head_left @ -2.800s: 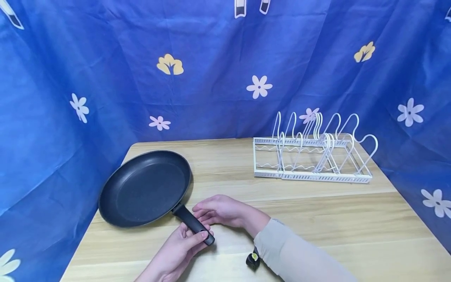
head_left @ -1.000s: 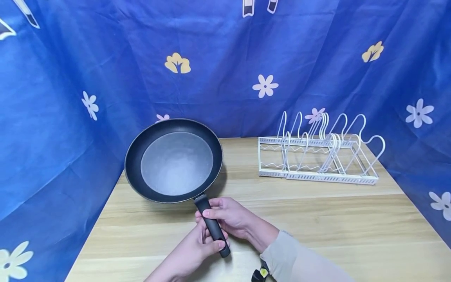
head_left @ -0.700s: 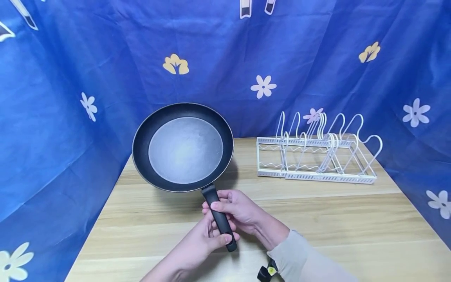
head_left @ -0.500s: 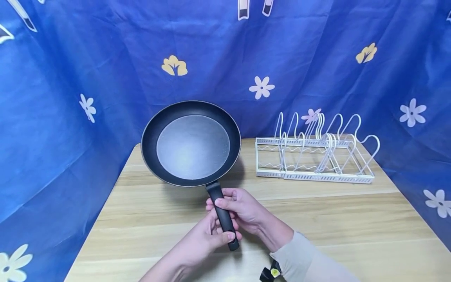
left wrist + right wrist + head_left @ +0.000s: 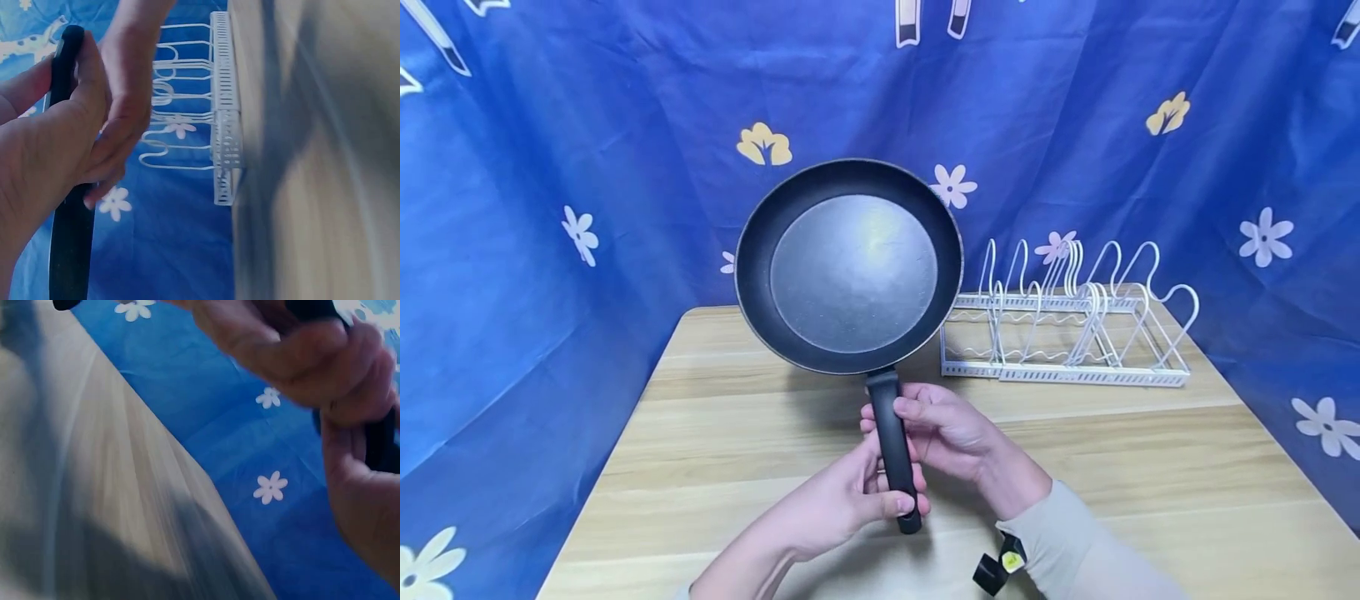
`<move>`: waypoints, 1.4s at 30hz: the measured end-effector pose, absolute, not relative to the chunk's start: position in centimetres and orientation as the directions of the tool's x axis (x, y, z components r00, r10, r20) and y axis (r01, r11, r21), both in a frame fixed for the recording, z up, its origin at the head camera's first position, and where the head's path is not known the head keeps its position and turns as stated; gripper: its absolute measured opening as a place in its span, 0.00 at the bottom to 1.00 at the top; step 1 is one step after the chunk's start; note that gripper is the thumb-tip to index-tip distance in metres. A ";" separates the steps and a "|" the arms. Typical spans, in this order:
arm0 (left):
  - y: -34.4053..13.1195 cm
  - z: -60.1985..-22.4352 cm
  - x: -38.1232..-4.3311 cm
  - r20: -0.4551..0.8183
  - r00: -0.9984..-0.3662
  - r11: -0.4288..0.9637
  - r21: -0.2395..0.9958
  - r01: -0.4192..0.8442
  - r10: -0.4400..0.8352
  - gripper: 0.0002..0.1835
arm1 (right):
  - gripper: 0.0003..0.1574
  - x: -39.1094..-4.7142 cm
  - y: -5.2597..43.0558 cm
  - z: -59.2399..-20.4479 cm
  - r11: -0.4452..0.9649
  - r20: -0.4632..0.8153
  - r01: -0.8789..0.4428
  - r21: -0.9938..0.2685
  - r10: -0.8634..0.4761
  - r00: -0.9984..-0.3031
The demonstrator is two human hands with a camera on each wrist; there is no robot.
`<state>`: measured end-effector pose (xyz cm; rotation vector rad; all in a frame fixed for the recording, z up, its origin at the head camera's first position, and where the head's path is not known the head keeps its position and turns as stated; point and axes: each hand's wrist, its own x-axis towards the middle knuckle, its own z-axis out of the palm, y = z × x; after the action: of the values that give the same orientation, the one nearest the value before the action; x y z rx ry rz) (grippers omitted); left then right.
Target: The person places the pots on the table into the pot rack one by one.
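Note:
A black frying pan [image 5: 853, 271] is held up over the table, tilted so its inside faces the head camera. My left hand [image 5: 842, 496] grips the lower end of its handle, thumb on top near the hanging hole. Higher up the same handle, close to the pan body, my right hand [image 5: 951, 429] holds it with the thumb across the front and the fingers behind. In the left wrist view the left hand [image 5: 56, 131] wraps the dark handle [image 5: 70, 250], and the other hand lies just beyond. The right wrist view shows both hands overlapping at the handle.
A white wire rack [image 5: 1067, 333] with upright looped dividers stands at the back right of the wooden table [image 5: 715, 467]; the pan's right edge overlaps its left end in the head view. A blue flowered cloth [image 5: 625, 125] hangs behind and at both sides. A black wrist device [image 5: 1000, 567] sits by the right sleeve.
The pan has risen from low on the left, moving right and tilting more upright. The right hand, earlier beside the handle, now holds it, while the left hand keeps its grip.

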<state>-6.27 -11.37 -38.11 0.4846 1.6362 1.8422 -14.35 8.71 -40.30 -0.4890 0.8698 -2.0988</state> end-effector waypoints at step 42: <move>-3.3 -35.8 -7.9 -0.065 -0.894 0.275 0.959 0.067 0.444 0.32 | 0.20 -13.4 15.6 -36.1 -0.307 0.069 0.002 -0.952 -0.219 -0.973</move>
<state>-7.95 -3.31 -35.81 0.4661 2.2304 1.6533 -13.41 15.60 -36.12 -0.2794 1.7605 -2.4185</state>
